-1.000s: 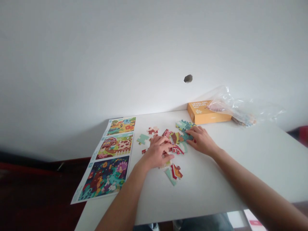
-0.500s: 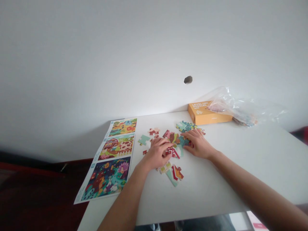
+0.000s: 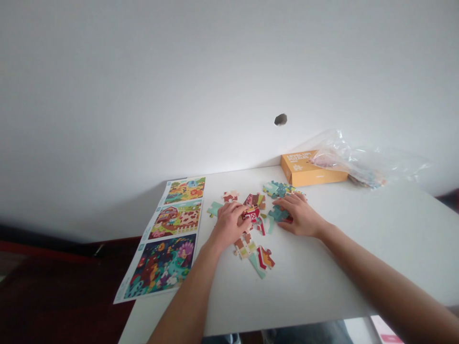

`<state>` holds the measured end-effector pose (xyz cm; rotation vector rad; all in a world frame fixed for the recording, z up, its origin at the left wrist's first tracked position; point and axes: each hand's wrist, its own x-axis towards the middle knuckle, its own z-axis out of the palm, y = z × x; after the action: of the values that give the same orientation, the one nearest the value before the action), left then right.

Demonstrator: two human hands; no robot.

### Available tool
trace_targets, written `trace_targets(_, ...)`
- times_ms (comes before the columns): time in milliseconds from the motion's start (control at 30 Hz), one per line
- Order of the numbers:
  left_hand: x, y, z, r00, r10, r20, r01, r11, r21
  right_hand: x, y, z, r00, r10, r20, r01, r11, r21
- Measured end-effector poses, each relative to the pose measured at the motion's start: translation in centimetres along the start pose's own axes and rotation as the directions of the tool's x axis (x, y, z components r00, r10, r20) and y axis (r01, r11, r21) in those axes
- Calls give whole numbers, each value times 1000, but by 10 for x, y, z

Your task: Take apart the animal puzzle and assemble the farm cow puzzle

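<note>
Several colourful jigsaw pieces (image 3: pixel 264 258) lie scattered on a white table (image 3: pixel 322 267). My left hand (image 3: pixel 228 223) is curled with its fingertips pinching a red and white barn piece (image 3: pixel 251 214) at the middle of the pile. My right hand (image 3: pixel 300 214) lies palm down just to the right, fingers stretched over teal pieces (image 3: pixel 278 213) and touching them. More teal pieces (image 3: pixel 277 188) sit beyond the right hand.
A printed sheet with three puzzle pictures (image 3: pixel 165 234) lies at the table's left edge. An orange puzzle box (image 3: pixel 309 169) stands against the wall at the back, with a clear plastic bag (image 3: pixel 362 162) holding pieces beside it.
My left hand slid a little away from me and picked up the red barn piece at its fingertips. My right hand stayed on the teal pieces, shifting only slightly.
</note>
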<state>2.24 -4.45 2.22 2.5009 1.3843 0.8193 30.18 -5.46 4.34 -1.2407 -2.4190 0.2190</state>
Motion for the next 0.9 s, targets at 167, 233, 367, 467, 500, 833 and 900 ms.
trace_targets(167, 1, -4, 0, 1000, -12, 8, 12, 1000, -20, 0, 0, -1, 989, -5, -145, 25, 990, 136)
trace_targets(233, 1, -6, 1, 1000, -18, -3, 18, 999, -29, 2, -1, 2, 979, 19, -205, 19, 983, 185)
trace_targets(367, 2, -9, 4, 998, -45, -45, 43, 998, -44, 4, -6, 11, 965, 20, -260, 31, 981, 190)
trace_targets(467, 1, -5, 3, 998, -43, -52, 40, 998, -43, 5, -14, 14, 979, -6, -205, 43, 983, 177)
trace_targets(500, 1, -3, 2, 999, -24, -44, 22, 999, -45, 6, -18, 15, 985, -25, -169, 55, 983, 174)
trace_targets(833, -1, 22, -7, 954, 221, 202, -210, 975, -74, 8, -9, 17, 996, -34, -79, 42, 994, 99)
trace_targets(900, -2, 24, -8, 947, 234, 218, -219, 971, -94, 7, -8, 18, 998, 10, -60, -3, 994, 113)
